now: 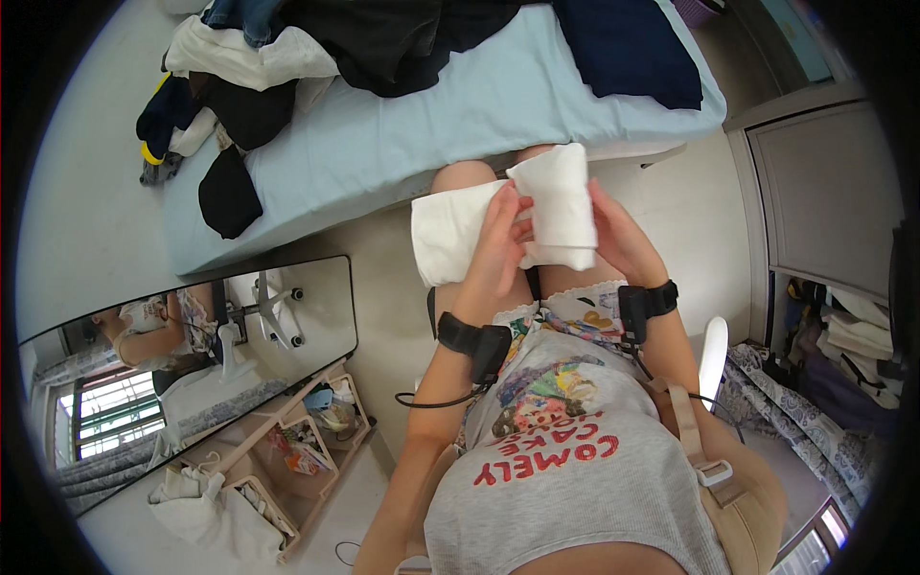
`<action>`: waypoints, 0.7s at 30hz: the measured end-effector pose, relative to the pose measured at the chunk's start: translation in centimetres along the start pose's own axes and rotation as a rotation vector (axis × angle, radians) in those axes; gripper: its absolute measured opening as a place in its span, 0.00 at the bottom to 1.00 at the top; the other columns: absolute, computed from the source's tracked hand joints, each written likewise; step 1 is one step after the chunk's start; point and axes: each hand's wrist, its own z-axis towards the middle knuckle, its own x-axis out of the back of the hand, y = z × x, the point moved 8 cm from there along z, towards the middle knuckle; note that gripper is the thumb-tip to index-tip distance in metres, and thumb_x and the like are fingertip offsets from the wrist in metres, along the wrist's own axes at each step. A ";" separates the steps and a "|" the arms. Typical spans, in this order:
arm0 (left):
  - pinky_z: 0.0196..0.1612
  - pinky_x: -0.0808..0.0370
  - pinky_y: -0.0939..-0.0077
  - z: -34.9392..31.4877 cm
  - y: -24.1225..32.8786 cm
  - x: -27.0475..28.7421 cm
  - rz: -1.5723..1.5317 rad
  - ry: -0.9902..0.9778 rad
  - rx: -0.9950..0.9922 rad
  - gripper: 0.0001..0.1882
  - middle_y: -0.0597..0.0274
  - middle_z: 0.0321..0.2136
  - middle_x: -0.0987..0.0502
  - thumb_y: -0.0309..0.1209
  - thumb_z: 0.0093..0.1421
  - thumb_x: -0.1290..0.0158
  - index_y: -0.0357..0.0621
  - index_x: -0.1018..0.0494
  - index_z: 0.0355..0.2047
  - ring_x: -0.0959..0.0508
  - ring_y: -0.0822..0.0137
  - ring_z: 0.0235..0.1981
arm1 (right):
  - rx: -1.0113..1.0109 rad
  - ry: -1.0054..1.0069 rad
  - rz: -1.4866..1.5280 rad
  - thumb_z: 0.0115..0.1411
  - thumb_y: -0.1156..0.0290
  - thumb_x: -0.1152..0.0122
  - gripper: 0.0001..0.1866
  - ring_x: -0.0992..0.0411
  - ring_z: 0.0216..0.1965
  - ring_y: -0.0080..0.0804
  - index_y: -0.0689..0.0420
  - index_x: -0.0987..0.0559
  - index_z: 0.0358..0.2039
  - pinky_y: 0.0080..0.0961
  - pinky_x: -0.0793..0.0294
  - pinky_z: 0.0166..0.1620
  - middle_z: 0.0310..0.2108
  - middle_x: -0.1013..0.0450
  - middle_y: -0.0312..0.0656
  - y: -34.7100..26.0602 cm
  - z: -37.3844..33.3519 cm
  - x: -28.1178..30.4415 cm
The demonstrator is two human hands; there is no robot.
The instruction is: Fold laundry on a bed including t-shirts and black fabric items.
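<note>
A white folded cloth (563,206) is held above my lap, its right part folded up into a thick, upright band. Its flatter left part (444,235) spreads out over my left thigh. My left hand (497,240) grips the cloth near the middle, its fingertips pressed against the folded band. On the band's right side my right hand (621,235) holds the edge, with some of its fingers hidden behind the fabric. Which kind of garment or linen this is, I cannot tell. Black straps with small boxes and cables circle both my wrists.
Ahead is a bed with a light blue sheet (383,163). On it lie a heap of dark and white clothes (254,57), a black folded piece (230,195) and navy folded clothing (628,53). A standing mirror (331,316), tiered rack (326,431) and grey cabinet (829,192) flank me.
</note>
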 end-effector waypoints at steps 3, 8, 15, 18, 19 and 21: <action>0.46 0.31 0.67 0.5 -0.8 -1.7 -0.022 -0.063 -0.041 0.35 0.61 0.48 0.36 0.55 0.62 0.57 0.48 0.50 0.61 0.34 0.67 0.45 | -0.011 -0.014 0.030 0.66 0.59 0.57 0.25 0.35 0.52 0.27 0.61 0.38 0.58 0.26 0.36 0.55 0.54 0.35 0.42 -1.3 -1.2 0.8; 0.52 0.33 0.65 2.1 -3.0 0.1 -0.232 -0.053 0.132 0.34 0.58 0.49 0.33 0.58 0.62 0.62 0.43 0.41 0.56 0.32 0.62 0.51 | 0.131 -0.014 -0.145 0.59 0.74 0.47 0.26 0.34 0.50 0.25 0.63 0.38 0.59 0.22 0.35 0.53 0.51 0.33 0.41 0.7 -1.0 2.1; 0.53 0.33 0.71 -0.3 -0.1 2.4 0.170 0.076 -0.041 0.31 0.58 0.47 0.29 0.54 0.64 0.62 0.39 0.39 0.55 0.29 0.67 0.49 | 0.256 0.129 -0.387 0.56 0.68 0.40 0.22 0.35 0.51 0.31 0.52 0.29 0.53 0.23 0.35 0.51 0.53 0.37 0.43 1.8 -0.8 -0.4; 0.49 0.31 0.74 -1.0 1.7 2.2 0.316 0.045 -0.126 0.28 0.56 0.46 0.29 0.41 0.61 0.50 0.36 0.41 0.55 0.29 0.68 0.48 | 0.531 0.191 -0.908 0.56 0.65 0.40 0.24 0.42 0.57 0.45 0.51 0.30 0.53 0.33 0.41 0.57 0.57 0.42 0.52 1.7 -0.6 -1.4; 0.48 0.30 0.75 -1.1 2.4 2.1 0.418 0.023 -0.197 0.29 0.55 0.46 0.29 0.37 0.59 0.46 0.34 0.41 0.55 0.28 0.67 0.47 | 0.531 0.188 -0.907 0.56 0.65 0.40 0.24 0.42 0.57 0.45 0.51 0.30 0.53 0.33 0.41 0.57 0.57 0.42 0.52 1.9 -0.5 -1.6; 0.47 0.29 0.75 -1.2 2.8 4.1 0.527 0.134 -0.231 0.29 0.54 0.46 0.28 0.35 0.57 0.44 0.33 0.41 0.54 0.27 0.67 0.46 | 0.573 0.199 -1.173 0.56 0.64 0.40 0.27 0.50 0.61 0.54 0.51 0.33 0.56 0.39 0.50 0.61 0.59 0.48 0.59 2.1 -0.5 -2.7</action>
